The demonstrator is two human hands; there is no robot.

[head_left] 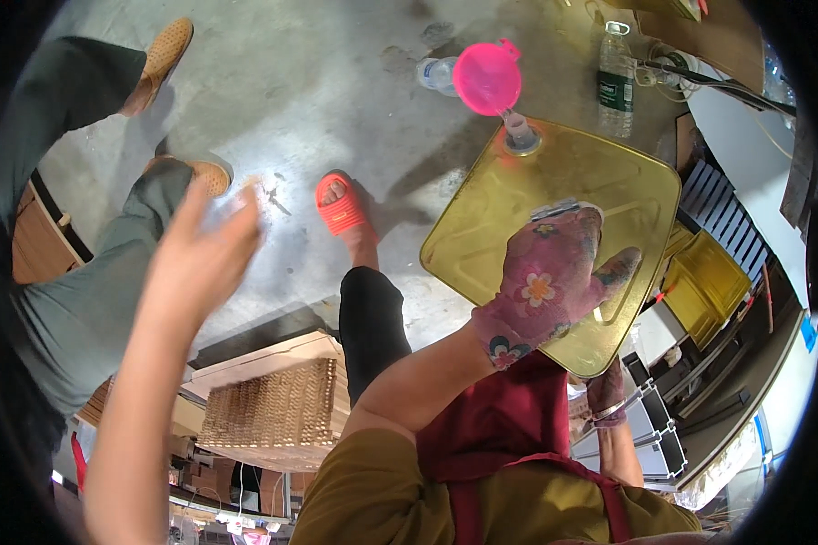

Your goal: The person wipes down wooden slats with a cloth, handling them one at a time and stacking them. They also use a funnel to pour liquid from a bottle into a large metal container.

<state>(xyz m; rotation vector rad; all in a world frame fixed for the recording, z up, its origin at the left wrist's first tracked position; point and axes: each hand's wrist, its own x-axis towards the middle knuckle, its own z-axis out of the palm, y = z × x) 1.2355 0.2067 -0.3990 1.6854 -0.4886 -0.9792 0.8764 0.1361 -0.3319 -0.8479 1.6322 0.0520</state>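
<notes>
A large square gold tin stands before me. At its far left corner a pink funnel sits over the spout. My left hand, in a pink flowered glove, rests on the tin's top. Its thumb sticks out to the right, and its fingers bend down over something grey-white that I cannot make out. My right hand, gloved too, is beside the tin's near right edge; its fingers are hidden. At the left, another person's bare hand is raised and blurred, apart from the tin.
The other person's trousered legs stand at the left. Clear plastic bottles stand beyond the tin, one partly behind the funnel. Corrugated cardboard lies at the near left. Another gold tin and a slatted dark rack are at the right.
</notes>
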